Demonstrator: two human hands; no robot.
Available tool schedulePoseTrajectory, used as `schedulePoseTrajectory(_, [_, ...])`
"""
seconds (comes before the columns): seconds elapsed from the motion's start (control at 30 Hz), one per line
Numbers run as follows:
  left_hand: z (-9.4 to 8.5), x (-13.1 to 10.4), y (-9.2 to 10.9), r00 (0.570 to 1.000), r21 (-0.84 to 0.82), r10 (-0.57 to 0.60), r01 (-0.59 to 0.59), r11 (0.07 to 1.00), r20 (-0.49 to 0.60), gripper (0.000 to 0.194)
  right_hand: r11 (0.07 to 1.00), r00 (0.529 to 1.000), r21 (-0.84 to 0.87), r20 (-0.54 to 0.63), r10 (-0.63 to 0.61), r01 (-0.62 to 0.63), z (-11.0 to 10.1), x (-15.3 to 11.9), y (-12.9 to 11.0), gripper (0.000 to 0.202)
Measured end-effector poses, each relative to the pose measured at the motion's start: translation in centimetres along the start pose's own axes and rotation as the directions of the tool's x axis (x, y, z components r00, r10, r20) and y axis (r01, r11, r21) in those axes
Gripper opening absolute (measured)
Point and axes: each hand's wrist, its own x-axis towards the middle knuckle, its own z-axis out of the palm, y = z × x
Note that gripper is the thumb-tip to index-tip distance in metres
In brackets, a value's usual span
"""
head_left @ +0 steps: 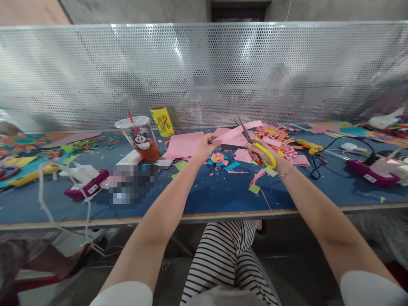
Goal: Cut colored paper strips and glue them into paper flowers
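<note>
My left hand [206,146] pinches the left end of a long pink paper strip [234,132] above the table. In my right hand [259,152] are scissors [265,154] with yellow handles, their blades parted and pointing up and left, beside the strip. A pink paper sheet [184,145] lies left of my left hand. Below the strip sits a small pink and blue paper flower [218,159]. Fringed pink paper pieces [287,152] are heaped to the right of the scissors.
A plastic cup [143,142] with a red straw and a yellow packet [162,122] stand at the left. Purple devices [371,173] with cords lie at both sides. A perforated metal screen [127,80] runs behind the blue table [223,202]. A person's legs show at lower left.
</note>
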Motion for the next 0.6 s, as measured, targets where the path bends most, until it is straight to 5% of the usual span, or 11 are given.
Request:
schedulePoseTrajectory(0.33, [0.02, -0.35, 0.75, 1.000, 0.019, 0.029, -0.028, 0.999, -0.010, 0.021, 0.999, 0.999, 0.003, -0.033, 0.037, -0.037, -0.29, 0.17, 0.90, 0.045])
schedulePoseTrajectory(0.6, [-0.13, 0.02, 0.13, 1.000, 0.023, 0.029, -0.029, 0.999, 0.002, 0.021, 0.999, 0.995, 0.050, 0.100, -0.014, 0.009, -0.13, -0.05, 0.27, 0.037])
